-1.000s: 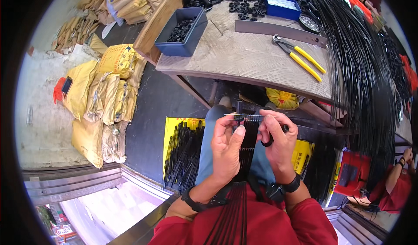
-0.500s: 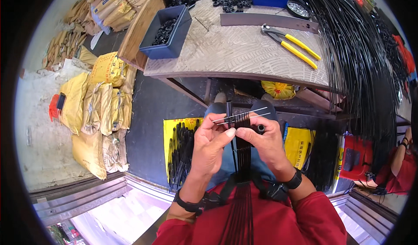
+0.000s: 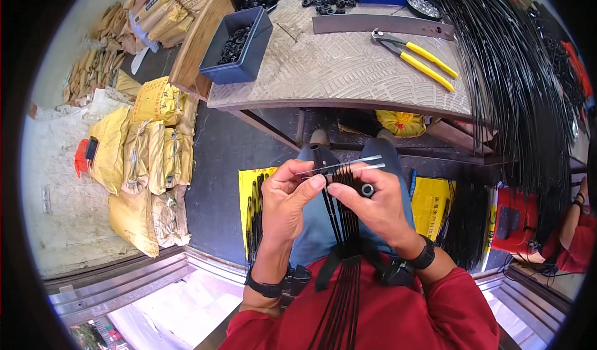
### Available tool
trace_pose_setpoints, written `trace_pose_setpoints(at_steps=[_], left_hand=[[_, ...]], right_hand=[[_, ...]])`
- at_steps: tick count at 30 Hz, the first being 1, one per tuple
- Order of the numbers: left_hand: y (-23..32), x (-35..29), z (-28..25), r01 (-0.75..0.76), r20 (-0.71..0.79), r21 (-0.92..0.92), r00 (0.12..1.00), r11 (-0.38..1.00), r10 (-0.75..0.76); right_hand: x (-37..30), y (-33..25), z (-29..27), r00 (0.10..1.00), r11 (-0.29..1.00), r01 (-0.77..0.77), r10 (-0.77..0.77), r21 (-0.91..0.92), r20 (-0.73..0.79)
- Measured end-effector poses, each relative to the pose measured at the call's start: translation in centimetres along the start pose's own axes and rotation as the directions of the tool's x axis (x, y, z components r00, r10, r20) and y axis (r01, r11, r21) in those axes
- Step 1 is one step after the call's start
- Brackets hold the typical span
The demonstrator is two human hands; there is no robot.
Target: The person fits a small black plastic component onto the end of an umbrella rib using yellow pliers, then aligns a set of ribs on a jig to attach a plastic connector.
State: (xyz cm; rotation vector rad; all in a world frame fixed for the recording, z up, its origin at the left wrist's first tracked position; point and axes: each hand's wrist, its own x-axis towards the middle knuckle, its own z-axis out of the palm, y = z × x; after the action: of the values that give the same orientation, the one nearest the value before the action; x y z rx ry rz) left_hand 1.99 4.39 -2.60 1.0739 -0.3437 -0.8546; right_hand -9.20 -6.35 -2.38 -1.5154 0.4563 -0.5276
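Note:
In front of my lap both hands work close together on thin black rods (image 3: 350, 225) that run down across my chest. My left hand (image 3: 287, 196) is closed, thumb and fingertips pinching near a black tube (image 3: 317, 156) that stands up beside them with a rod running down below. My right hand (image 3: 376, 206) is closed around the tops of the rods, its thumb almost touching the left thumb. A short hollow black tube (image 3: 367, 190) pokes out between its fingers. Thin pale strips (image 3: 367, 163) lie crosswise over the rods between both hands. Fingers hide the exact contact points.
Ahead is a worktable (image 3: 336, 70) with yellow-handled pliers (image 3: 423, 64), a flat metal bar (image 3: 382, 27) and a blue-grey bin (image 3: 239, 48) of small black parts. Long black rods (image 3: 516, 82) hang over its right side. Sacks (image 3: 149, 157) lie left; a co-worker's arm (image 3: 572, 219) shows right.
The upright black tube has tilted and moved left. My left hand has shifted slightly left and the rods have fanned apart a little. The pale strips are still crosswise between my hands.

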Motion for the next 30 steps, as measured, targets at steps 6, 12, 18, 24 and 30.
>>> trace_pose_setpoints(at_steps=[6, 12, 18, 24, 30], left_hand=[[-1.1, -0.6, 0.2, -0.001, 0.03, -0.083, 1.0, 0.997, 0.003], [-1.5, -0.6, 0.7, -0.026, -0.001, -0.054, 1.0, 0.998, 0.026], [-2.8, -1.2, 1.4, -0.093, -0.038, -0.142, 0.995, 0.986, 0.088], [-4.4, -0.3, 1.5, -0.213, -0.047, -0.047, 0.976, 0.976, 0.21], [-2.4, -1.1, 3.5, 0.139, 0.051, -0.467, 0.99, 0.873, -0.13]], right_hand=[[0.0, 0.8, -0.1, 1.0, 0.991, -0.005, 0.003, 0.13, 0.017], [0.1, 0.5, -0.9, 0.994, 0.992, -0.064, 0.053, 0.112, 0.099], [0.6, 0.9, -1.2, 0.955, 0.902, -0.247, 0.164, 0.355, 0.247], [1.0, 1.6, -3.3, 0.997, 0.999, 0.015, -0.011, 0.05, -0.077], [7.2, -4.8, -7.6, 0.738, 0.724, 0.669, -0.674, -0.171, 0.036]])
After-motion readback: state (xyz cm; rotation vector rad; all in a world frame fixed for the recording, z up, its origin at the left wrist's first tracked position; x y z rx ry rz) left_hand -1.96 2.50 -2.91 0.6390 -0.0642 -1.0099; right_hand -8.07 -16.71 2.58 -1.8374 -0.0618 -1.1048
